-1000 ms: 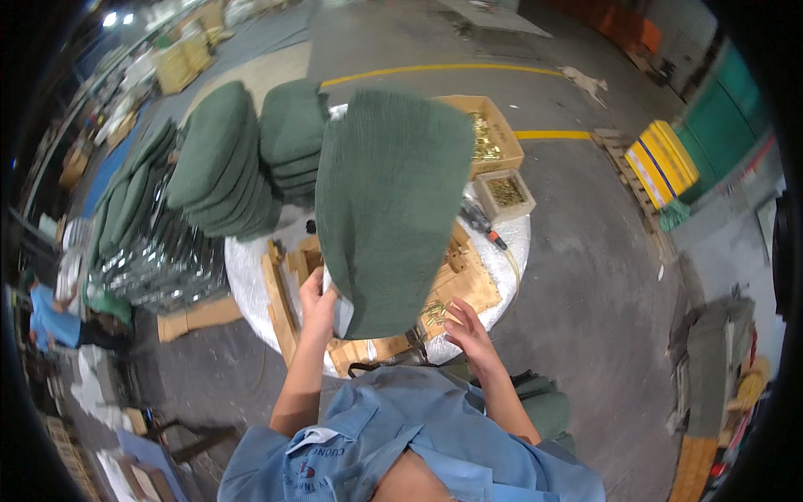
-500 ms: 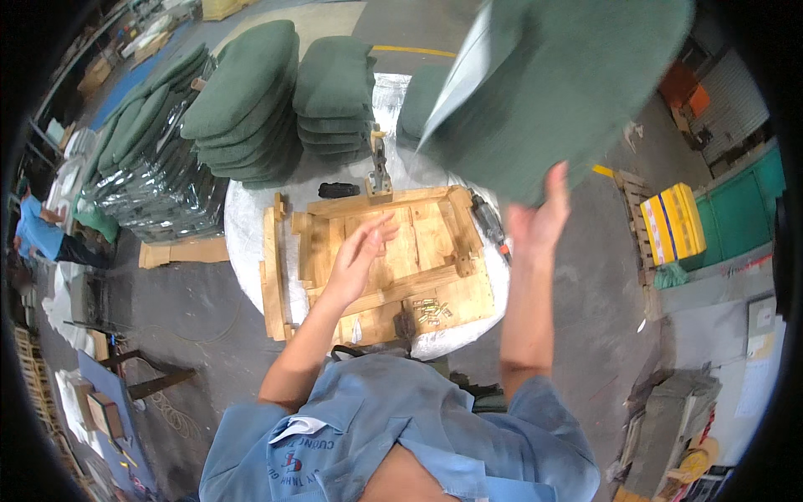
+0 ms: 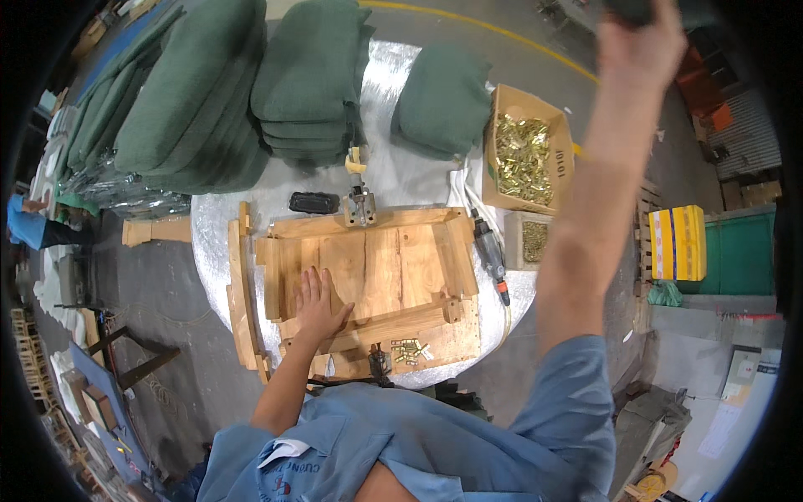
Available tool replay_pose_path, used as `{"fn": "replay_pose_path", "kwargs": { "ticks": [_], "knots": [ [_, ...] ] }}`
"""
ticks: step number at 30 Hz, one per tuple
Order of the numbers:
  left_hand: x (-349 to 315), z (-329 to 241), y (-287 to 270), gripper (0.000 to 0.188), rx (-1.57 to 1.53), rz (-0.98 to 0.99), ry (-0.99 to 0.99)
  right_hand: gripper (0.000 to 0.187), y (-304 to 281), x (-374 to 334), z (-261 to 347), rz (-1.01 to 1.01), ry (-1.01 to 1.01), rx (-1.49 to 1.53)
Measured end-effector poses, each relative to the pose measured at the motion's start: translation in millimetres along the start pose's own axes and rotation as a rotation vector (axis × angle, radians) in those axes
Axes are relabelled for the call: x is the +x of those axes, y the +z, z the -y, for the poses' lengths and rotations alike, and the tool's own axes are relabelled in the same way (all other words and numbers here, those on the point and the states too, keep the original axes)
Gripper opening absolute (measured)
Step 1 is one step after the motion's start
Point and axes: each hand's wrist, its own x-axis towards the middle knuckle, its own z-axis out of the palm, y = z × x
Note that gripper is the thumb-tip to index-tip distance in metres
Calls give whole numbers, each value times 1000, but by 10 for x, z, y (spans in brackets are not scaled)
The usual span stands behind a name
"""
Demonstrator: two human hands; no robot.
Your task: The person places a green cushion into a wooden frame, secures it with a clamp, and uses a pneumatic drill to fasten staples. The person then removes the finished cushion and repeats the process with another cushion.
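My left hand (image 3: 316,308) lies with fingers spread at the left part of a light wooden frame (image 3: 381,322), on the wooden board inside it. Far out at the upper right, my right hand (image 3: 640,50) is closed on the dark green cushion (image 3: 629,10), most of which is cut off by the picture's edge. A metal toggle clamp (image 3: 360,205) stands at the frame's far side. Several small brass-coloured fittings (image 3: 410,351) lie near the board's front edge, beside a dark metal clamp (image 3: 379,361). A loose wooden rail (image 3: 238,293) rests left of the frame.
Green cushions are stacked at the far side (image 3: 305,63), the left (image 3: 196,92) and the back right (image 3: 443,100). A cardboard box (image 3: 493,188) of brass fittings and a small tray (image 3: 515,243) of screws stand right, near a power screwdriver (image 3: 489,251). A black case (image 3: 314,202) lies behind the frame.
My right hand has carried the green cushion up and to the right, nearly out of view. My left hand has come down flat onto the wood. The box of fittings is now uncovered.
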Motion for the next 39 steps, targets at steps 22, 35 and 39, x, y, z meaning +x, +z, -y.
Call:
{"fn": "replay_pose_path", "kwargs": {
  "ticks": [22, 35, 39],
  "knots": [
    [19, 111, -3, 110, -29, -18, 4, 36, -2129, -1478, -2160, -591, 1062, 96],
    [-105, -845, -1199, 110, -1996, 579, 452, 55, -1411, -2783, 4244, 43, 526, -1232],
    [-1099, -1514, -1478, 96, -2150, 1389, 483, 52, -780, -2350, 4164, 607, 643, -1484]
  ]
}}
